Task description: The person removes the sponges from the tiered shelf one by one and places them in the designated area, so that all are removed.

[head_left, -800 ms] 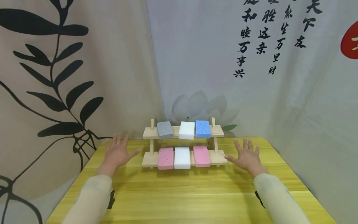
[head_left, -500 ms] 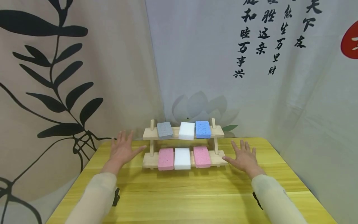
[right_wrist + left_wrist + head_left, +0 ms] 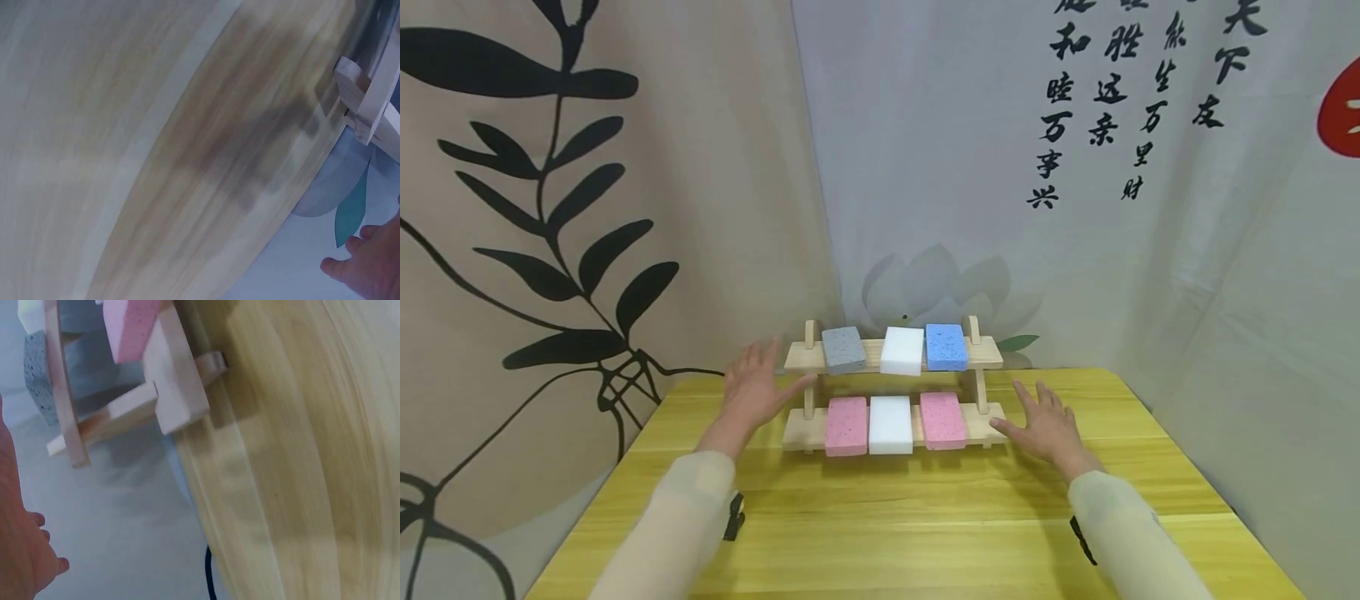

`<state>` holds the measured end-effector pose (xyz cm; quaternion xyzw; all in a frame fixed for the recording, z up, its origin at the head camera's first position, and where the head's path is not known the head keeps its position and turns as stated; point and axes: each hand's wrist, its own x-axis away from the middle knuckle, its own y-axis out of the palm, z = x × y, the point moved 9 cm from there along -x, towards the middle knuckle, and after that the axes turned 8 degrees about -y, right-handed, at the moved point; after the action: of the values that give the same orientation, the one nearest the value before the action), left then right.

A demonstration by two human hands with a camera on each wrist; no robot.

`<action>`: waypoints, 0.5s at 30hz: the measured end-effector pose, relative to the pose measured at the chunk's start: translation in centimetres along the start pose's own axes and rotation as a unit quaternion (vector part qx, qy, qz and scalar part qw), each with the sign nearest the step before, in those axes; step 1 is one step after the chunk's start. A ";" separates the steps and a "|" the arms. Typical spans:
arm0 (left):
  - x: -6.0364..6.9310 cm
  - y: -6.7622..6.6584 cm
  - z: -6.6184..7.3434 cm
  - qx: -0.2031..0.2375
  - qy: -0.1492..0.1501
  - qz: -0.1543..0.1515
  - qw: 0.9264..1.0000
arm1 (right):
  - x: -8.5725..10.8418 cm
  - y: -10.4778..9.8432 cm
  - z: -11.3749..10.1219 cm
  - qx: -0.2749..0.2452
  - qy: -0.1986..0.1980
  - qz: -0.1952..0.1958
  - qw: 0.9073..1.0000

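Observation:
A two-tier wooden rack (image 3: 805, 431) stands toward the back of the table. On its upper shelf lie a grey sponge (image 3: 843, 349), a white sponge (image 3: 902, 351) and a blue sponge (image 3: 946, 347). The lower shelf bears a pink sponge (image 3: 846, 426), a second white sponge (image 3: 891, 425) and another pink sponge (image 3: 943, 420). My left hand (image 3: 751, 390), fingers extended and thumb spread, is beside the rack's left end, nearest the grey sponge. Off the rack's right end, my right hand (image 3: 1047, 427) is spread with nothing in it. Both wrist views show only part of each hand.
The yellow wood-grain table (image 3: 880, 525) runs up to a printed cloth backdrop (image 3: 925, 167) behind the rack. Another stretch of pale cloth (image 3: 1247, 333) borders the table on the right. A black band (image 3: 735, 517) shows under the left sleeve.
My left hand has moved right and slightly up toward the rack's upper left end. The right hand has shifted a little left toward the rack. The sponges stay in place.

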<state>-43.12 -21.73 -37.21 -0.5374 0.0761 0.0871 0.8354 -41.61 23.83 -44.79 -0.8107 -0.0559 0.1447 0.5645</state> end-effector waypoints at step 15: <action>-0.6 0.6 2.8 0.121 -0.051 -0.005 0.991 | -0.2 2.2 0.0 -0.117 0.013 -0.012 0.993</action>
<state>-43.70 -19.01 -36.45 -0.4280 0.0409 0.0999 0.8973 -41.93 23.02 -46.84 -0.8722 -0.0747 0.1198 0.4682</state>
